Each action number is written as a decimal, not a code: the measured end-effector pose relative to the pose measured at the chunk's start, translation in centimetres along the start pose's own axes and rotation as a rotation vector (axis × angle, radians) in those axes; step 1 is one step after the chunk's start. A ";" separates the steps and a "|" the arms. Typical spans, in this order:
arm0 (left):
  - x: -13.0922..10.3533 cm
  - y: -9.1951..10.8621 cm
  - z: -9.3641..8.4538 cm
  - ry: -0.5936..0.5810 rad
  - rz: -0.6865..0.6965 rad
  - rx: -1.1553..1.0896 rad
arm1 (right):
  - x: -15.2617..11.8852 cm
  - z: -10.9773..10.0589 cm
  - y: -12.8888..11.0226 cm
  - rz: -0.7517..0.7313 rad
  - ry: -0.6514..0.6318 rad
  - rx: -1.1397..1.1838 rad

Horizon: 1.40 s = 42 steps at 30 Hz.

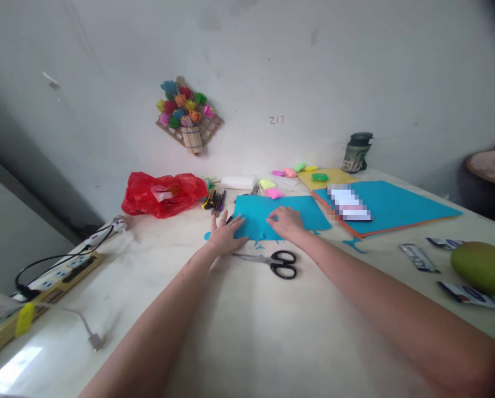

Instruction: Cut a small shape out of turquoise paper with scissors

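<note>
A sheet of blue paper (253,213) lies flat on the table, with small blue scraps (259,243) along its near edge. My left hand (225,236) rests at the sheet's left end with its fingers spread. Over the middle of the sheet, my right hand (286,222) has its thumb and fingertips drawn together; whatever is between them, if anything, is too small to make out. Black-handled scissors (284,264) lie just in front of the sheet, blades pointing left toward my left hand. A dark pen-like thing (229,220) shows partly behind my left fingers.
On the right lie stacked coloured sheets (405,202) under a blurred-out phone (349,203), a green mango (483,268) and small packets (419,257). Behind are a red plastic bag (164,193), markers (219,203), coloured packs (274,193) and a bottle (357,152). A power strip (60,273) runs along the left edge.
</note>
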<state>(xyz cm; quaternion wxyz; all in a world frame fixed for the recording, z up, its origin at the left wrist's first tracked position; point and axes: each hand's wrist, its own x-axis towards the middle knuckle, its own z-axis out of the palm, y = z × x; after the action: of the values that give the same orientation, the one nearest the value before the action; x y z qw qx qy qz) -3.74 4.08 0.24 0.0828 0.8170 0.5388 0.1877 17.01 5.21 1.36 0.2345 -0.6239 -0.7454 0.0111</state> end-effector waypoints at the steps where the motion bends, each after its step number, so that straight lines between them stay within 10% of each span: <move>1: 0.0 -0.1 -0.1 -0.015 0.003 0.014 | 0.0 0.0 0.1 -0.021 -0.016 0.006; 11: 1.3 -1.0 -0.4 0.041 -0.019 0.007 | 0.0 -0.1 0.8 -0.308 -0.256 0.080; 17: 2.3 -1.0 -1.0 0.267 -0.313 -0.040 | -0.3 0.6 0.7 -0.380 -0.292 0.040; 25: 3.3 -0.5 -1.6 0.158 -0.511 -0.100 | -0.4 0.7 -0.1 -0.305 -0.319 0.171; 42: 2.3 -0.7 -2.5 0.064 -0.493 0.120 | -0.9 1.6 0.2 -0.319 -0.245 0.160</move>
<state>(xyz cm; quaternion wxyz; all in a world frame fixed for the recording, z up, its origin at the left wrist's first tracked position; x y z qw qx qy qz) -4.48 6.32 2.77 0.0603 0.6582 0.7342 0.1554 16.72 4.91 -0.43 0.1898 -0.4711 -0.8545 0.1089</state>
